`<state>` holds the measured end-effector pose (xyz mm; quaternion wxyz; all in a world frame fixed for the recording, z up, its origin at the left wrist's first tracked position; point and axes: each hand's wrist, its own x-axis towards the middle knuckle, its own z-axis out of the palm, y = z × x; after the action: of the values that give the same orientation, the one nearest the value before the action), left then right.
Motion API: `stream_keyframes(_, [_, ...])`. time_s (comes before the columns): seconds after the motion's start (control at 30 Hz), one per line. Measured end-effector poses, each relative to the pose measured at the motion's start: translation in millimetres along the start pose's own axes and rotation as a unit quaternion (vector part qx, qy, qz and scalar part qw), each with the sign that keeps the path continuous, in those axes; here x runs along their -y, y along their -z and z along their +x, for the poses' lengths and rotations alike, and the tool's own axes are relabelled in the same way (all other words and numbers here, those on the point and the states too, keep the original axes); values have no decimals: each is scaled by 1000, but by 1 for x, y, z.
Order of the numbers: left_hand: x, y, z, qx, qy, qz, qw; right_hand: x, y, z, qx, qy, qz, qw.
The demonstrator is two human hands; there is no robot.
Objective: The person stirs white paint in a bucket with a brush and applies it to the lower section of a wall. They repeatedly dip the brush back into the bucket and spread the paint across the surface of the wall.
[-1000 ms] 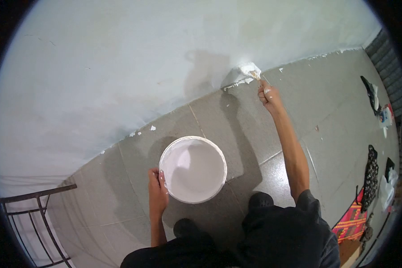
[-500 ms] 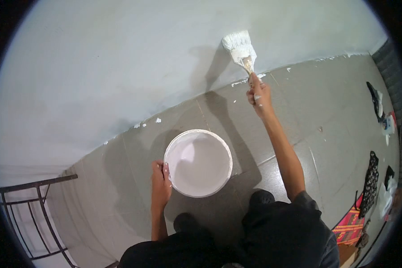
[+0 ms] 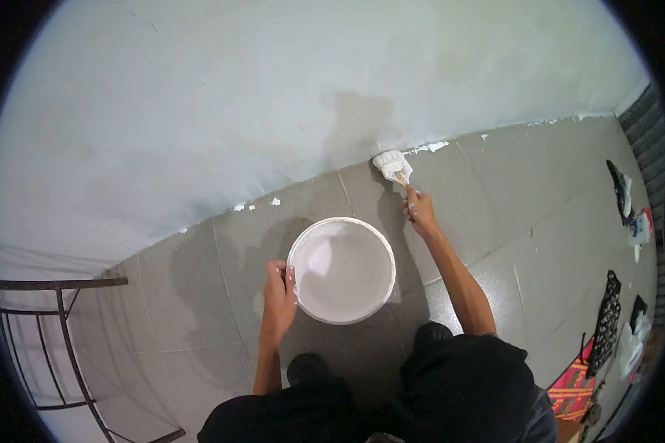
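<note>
My left hand (image 3: 279, 299) grips the left rim of a round white bucket (image 3: 341, 270), thumb over the edge. Its inside is coated white; how much paint it holds I cannot tell. My right hand (image 3: 421, 210) is closed around the handle of a wide paintbrush (image 3: 393, 167). White paint covers the brush's bristles and lower handle. The brush head is close to where the pale wall (image 3: 236, 96) meets the grey tiled floor (image 3: 480, 199); whether it touches the wall I cannot tell. White specks mark the fingers of both hands.
A dark metal rack (image 3: 65, 317) stands at the lower left by the wall. White paint spots (image 3: 431, 147) lie along the floor's edge. To the right are a patterned dark cloth (image 3: 606, 317), a red striped cloth (image 3: 573, 391) and plastic bags (image 3: 632, 343). My shoes (image 3: 433, 334) are below the bucket.
My right hand has brought the paintbrush down from in front of the wall to near the floor line. The bucket and my left hand appear slightly farther right in view.
</note>
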<state>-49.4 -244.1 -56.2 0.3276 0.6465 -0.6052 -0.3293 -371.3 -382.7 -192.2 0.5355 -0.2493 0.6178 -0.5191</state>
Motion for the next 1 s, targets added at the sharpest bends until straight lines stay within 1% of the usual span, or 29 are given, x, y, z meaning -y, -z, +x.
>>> stream_keyframes(0.1, [2, 0, 1, 0, -3, 5, 1000, 16, -10, 7, 21, -23, 53, 998])
stream_keyframes(0.2, [-5, 0, 0, -5, -7, 1, 1000, 45, -24, 0, 49, -1, 77, 996])
stream_keyframes(0.3, [2, -1, 1, -10, -24, -5, 1000, 97, -40, -31, 41, 23, 80, 996])
stream_keyframes(0.37, [3, -1, 0, -10, -34, -1, 999, 146, -47, -65, 51, 65, 66, 994])
stream_keyframes(0.43, [0, -1, -2, -8, -24, -6, 1000, 187, -49, -94, 60, 108, 58, 991])
stream_keyframes(0.5, [-4, 0, -3, -2, -12, -9, 1000, 212, -52, -111, 75, 142, 58, 985])
stream_keyframes(0.6, [-7, 2, -3, 5, -4, -11, 1000, 235, -58, -132, 78, 227, 48, 970])
stream_keyframes(0.7, [-5, 2, -4, 6, -4, -3, 1000, 239, -70, -130, 70, 263, 55, 961])
stream_keyframes(0.73, [-6, 2, -3, 6, -3, 2, 1000, 232, -71, -124, 68, 258, 44, 963])
stream_keyframes(0.87, [-1, 0, -2, -2, -16, 10, 1000, 167, -69, -78, 50, 247, -14, 968])
stream_keyframes(1.0, [1, -2, -1, -3, -3, 9, 1000, 83, -55, -40, 38, 232, -88, 968])
